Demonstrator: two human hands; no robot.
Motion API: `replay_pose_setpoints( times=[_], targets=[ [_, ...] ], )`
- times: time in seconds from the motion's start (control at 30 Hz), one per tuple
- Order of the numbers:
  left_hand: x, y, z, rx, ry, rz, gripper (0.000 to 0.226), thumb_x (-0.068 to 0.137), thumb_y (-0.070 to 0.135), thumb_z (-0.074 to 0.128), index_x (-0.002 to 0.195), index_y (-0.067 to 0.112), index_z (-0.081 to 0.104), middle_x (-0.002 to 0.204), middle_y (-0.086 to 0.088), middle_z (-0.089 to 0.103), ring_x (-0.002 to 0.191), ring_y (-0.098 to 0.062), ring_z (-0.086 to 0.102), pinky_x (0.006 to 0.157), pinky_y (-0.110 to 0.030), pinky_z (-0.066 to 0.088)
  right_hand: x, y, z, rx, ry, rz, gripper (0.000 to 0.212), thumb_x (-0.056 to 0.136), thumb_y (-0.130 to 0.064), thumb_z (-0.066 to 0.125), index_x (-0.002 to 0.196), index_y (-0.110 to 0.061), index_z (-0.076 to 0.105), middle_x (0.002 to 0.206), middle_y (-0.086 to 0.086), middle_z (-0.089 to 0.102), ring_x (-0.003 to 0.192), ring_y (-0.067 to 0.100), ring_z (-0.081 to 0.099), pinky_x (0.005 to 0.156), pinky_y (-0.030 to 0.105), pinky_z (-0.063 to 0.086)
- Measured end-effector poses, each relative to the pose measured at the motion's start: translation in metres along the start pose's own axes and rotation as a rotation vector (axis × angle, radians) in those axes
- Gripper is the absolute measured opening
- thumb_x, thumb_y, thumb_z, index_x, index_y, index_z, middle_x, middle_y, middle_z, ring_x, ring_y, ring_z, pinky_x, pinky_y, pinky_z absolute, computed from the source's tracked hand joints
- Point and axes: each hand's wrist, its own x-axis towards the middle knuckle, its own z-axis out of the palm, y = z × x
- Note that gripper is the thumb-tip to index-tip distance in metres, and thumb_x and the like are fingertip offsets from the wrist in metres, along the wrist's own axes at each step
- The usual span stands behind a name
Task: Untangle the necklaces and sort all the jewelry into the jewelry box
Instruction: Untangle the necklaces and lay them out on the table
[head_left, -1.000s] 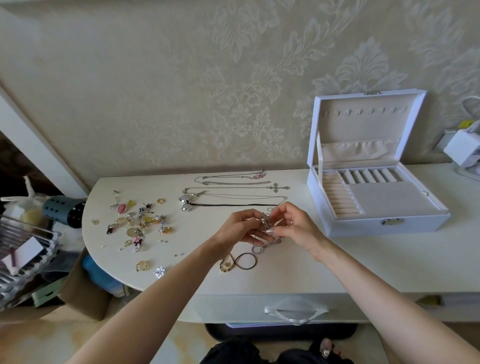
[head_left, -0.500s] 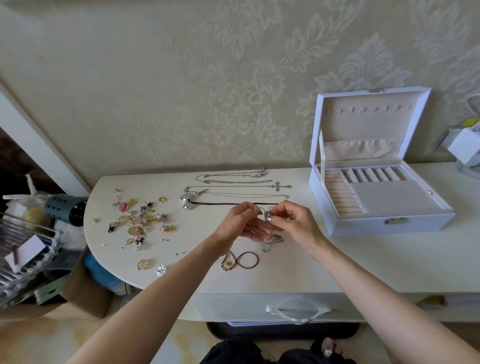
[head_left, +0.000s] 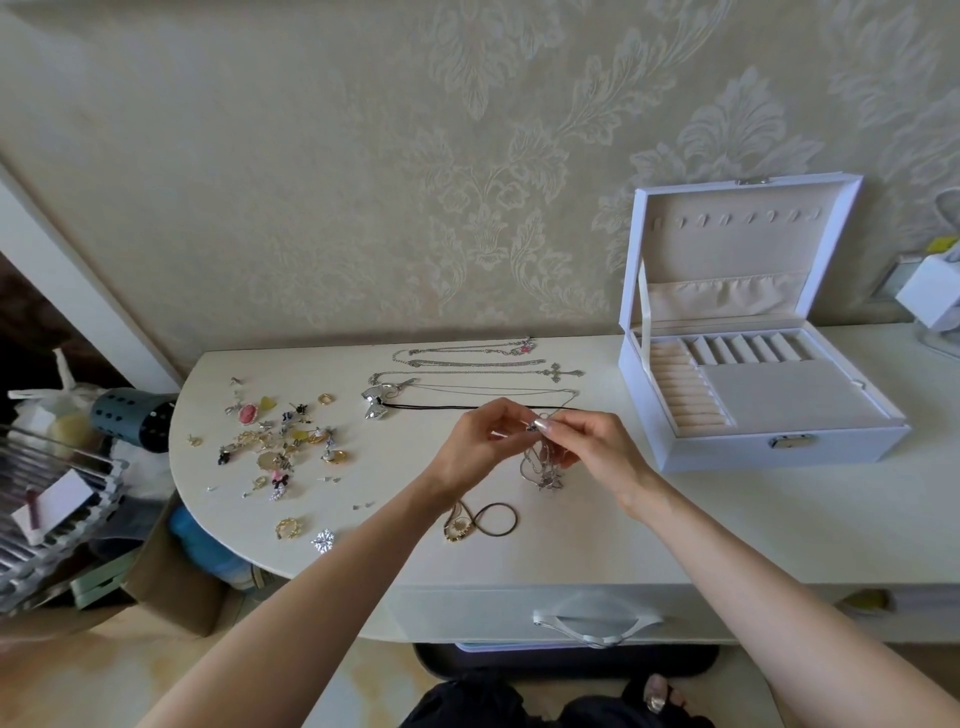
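Note:
My left hand (head_left: 480, 447) and my right hand (head_left: 597, 447) meet above the middle of the white table (head_left: 727, 519), both pinching a tangled silver necklace (head_left: 543, 462) whose chain and pendant hang down to the tabletop. Behind them lie several straightened necklaces (head_left: 467, 364), one with a cross, and a black cord with a silver bow pendant (head_left: 375, 405). A brown cord with a gold pendant (head_left: 480, 522) lies in front of my left hand. The white jewelry box (head_left: 769, 447) stands open at the right, its compartments bare.
A scatter of small earrings, rings and charms (head_left: 275, 447) covers the table's left part, with a gold ring (head_left: 288, 527) and a snowflake charm (head_left: 323, 540) near the front edge. A wire rack (head_left: 47, 499) and boxes stand left of the table. A drawer handle (head_left: 597, 621) is below.
Both hands have lifted the silver tangle a little higher off the table and pulled it slightly apart; more of the chain now hangs below my right fingers.

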Motion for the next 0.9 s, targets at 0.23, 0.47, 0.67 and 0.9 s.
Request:
replay_pose_setpoints(
  times=[0.23,0.47,0.67,0.9],
  targets=[
    [0.0009,-0.0011,-0.0018,-0.063,-0.015,-0.026,0.004,0.085,0.011,0.067,0.082,0.01,0.064,0.088,-0.008,0.07,0.089,-0.019,0.066,0.093,-0.036,0.048,-0.0023,-0.001,-0.0003,0.019,0.026,0.011,0.021,0.091,-0.015,0.059,0.076,-0.002,0.066,0.06,0.002,0.06,0.056,0.01,0.053,0.057,0.02,0.044],
    [0.001,0.0015,-0.0045,-0.119,0.033,-0.026,0.008,0.084,0.012,0.068,0.079,0.009,0.062,0.08,-0.003,0.065,0.078,-0.01,0.057,0.077,-0.019,0.044,-0.0035,-0.0007,-0.0011,0.038,0.029,0.041,0.013,0.09,-0.013,0.059,0.082,-0.005,0.066,0.07,0.01,0.064,0.061,0.016,0.057,0.057,0.025,0.044],
    [0.0011,0.0056,-0.0045,-0.125,0.021,-0.037,0.012,0.083,0.01,0.068,0.076,0.01,0.059,0.074,-0.002,0.06,0.069,-0.005,0.055,0.068,-0.013,0.043,-0.0047,-0.0019,0.0006,0.048,-0.058,0.006,0.012,0.08,-0.009,0.068,0.091,-0.007,0.065,0.084,-0.001,0.066,0.077,0.003,0.06,0.071,0.011,0.046],
    [0.0005,0.0063,-0.0073,-0.143,-0.048,-0.058,0.012,0.089,0.013,0.062,0.08,0.011,0.053,0.076,-0.003,0.064,0.073,-0.009,0.06,0.07,-0.017,0.043,-0.0007,-0.0042,-0.0001,0.056,-0.033,-0.006,0.004,0.083,-0.004,0.066,0.082,-0.006,0.062,0.08,0.008,0.066,0.079,0.011,0.064,0.077,0.021,0.049]
  ],
)
